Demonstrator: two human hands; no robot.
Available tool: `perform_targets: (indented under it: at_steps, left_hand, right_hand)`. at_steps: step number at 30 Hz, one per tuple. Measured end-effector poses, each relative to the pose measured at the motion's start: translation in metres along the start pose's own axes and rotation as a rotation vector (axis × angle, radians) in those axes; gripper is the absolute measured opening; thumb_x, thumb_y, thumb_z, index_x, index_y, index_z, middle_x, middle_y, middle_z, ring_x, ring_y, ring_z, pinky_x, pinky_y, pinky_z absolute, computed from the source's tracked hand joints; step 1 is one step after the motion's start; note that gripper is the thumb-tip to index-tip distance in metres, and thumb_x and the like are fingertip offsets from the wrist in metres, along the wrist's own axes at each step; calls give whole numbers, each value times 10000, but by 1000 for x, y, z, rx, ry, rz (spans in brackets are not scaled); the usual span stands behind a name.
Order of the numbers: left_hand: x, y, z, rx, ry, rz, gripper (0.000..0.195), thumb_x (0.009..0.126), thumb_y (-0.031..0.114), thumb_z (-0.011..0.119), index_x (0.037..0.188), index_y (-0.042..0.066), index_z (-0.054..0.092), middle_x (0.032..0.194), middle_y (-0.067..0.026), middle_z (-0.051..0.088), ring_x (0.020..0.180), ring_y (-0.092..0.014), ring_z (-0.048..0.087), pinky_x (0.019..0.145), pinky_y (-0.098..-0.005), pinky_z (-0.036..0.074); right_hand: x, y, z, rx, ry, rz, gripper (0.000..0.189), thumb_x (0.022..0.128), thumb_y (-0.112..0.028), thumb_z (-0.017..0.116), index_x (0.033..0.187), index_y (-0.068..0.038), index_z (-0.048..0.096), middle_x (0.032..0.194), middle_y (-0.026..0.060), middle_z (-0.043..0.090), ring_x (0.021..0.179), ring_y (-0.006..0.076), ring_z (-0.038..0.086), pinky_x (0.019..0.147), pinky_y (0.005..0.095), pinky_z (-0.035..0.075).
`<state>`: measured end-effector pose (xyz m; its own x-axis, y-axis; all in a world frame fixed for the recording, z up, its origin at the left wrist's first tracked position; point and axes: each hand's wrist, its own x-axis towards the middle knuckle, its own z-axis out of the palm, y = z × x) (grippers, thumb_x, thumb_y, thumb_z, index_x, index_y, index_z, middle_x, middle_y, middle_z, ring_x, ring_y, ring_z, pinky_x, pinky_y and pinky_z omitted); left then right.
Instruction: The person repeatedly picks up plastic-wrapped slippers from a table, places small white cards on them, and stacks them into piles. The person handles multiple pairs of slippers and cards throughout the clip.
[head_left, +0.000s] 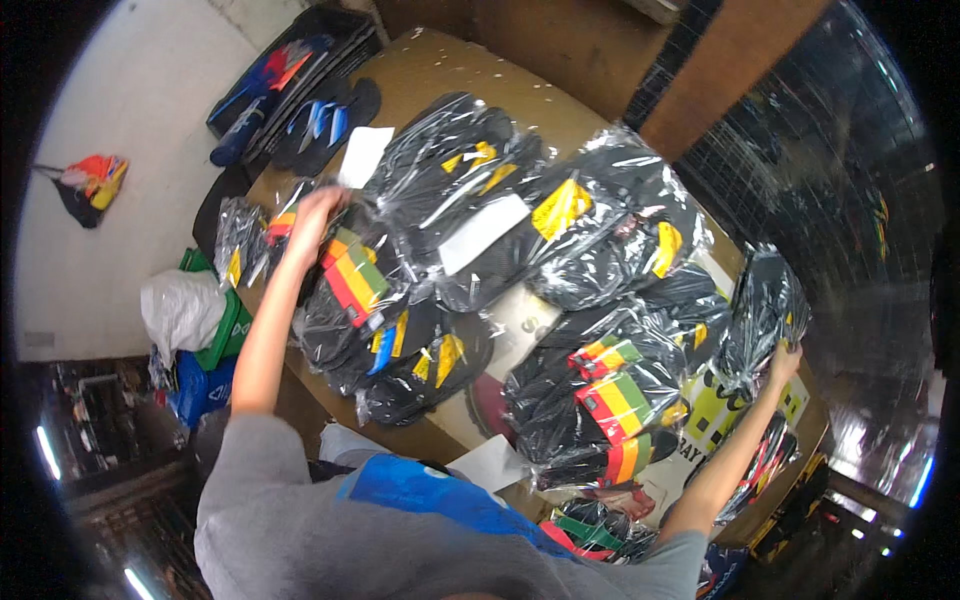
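Note:
Both arms are spread wide over a table covered with black flip-flops in clear plastic bags. My left hand (324, 208), slightly blurred, is at a bagged bundle with red, yellow and green straps (354, 279) on the left; whether its fingers grip the plastic cannot be told. At the far right my right hand (784, 361) grips the gathered end of a bag of black flip-flops (766, 307). Between the hands lie large bags with yellow tags (562, 210) and a bag with striped straps (616, 405). A white paper (484, 234) rests on the bags.
Loose flip-flops with blue straps (326, 124) lie beside a black crate (300, 67) at the back left. White paper sheets (491, 463) are at the near table edge. Left of the table are a white sack (184, 307) and a green bin (229, 330). A wire mesh panel (772, 142) stands right.

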<state>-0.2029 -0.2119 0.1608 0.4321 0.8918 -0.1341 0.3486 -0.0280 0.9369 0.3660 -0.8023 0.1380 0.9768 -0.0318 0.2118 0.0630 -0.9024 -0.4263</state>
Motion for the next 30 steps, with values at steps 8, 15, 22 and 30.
perform_targets:
  at_steps: [8,15,22,30]
  left_hand:
    - [187,-93,10,1019,248,-370,589,641,420,702,1048,14,577,1062,-221,565,1039,-324,517,856,-410,417]
    - [190,-100,17,1106,-96,-97,552,595,423,741,971,35,625,1074,-176,573,1115,-326,432,843,-425,415]
    - [174,-99,13,376,-93,147,288,691,105,614,943,-30,575,924,-216,605,852,-311,595,745,-392,457]
    - [108,-3,-9,-674,-114,77,305,800,50,555,1079,-68,513,1026,-127,591,917,-184,577,813,-295,444]
  right_hand:
    - [-294,-372,37,1231,-1386,-117,492,809,-135,546,1224,73,385,1057,177,577,971,217,574,882,264,413]
    - [-407,-494,179,894,-778,352,362,685,-65,629,982,55,462,895,133,508,792,189,488,695,289,392]
    - [-401,-515,212,1015,-646,217,422,779,-161,591,1081,94,443,1066,192,532,936,271,539,850,365,414]
    - [-276,-498,62,1522,-1137,714,184,815,-88,526,959,22,489,946,159,584,804,275,608,715,431,526]
